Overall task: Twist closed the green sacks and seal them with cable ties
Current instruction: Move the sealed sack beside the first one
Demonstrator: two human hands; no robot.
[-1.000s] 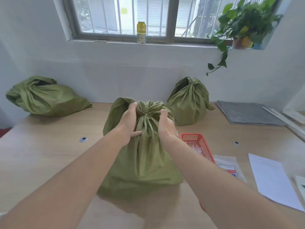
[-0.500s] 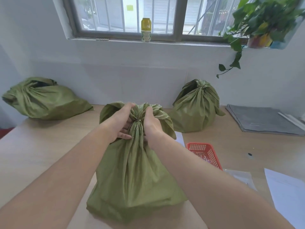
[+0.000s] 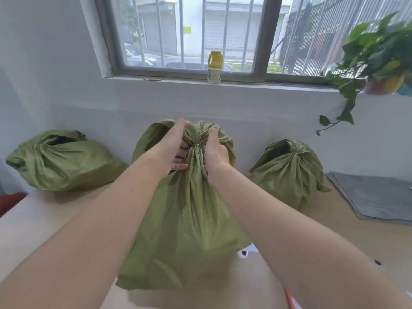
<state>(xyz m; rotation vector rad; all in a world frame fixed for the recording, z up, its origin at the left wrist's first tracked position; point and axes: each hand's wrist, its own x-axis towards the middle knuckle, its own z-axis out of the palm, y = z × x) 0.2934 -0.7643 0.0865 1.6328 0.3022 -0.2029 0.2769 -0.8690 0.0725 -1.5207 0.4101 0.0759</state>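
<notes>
Bright, even daylight comes in through the window at the top. Shadows on the desk are soft. The wide lens bends the edges, and the plant looks slightly blurred.

A barred window with a dark frame fills the top of the view. On its sill, near the middle, stands a yellow bottle (pale label on its lower part, print too small to read). At the sill's right end sits a potted plant, one vine trailing down the white wall. Below the window runs a wooden table. Under the window's right end, a folded grey cloth lies on it.
</notes>
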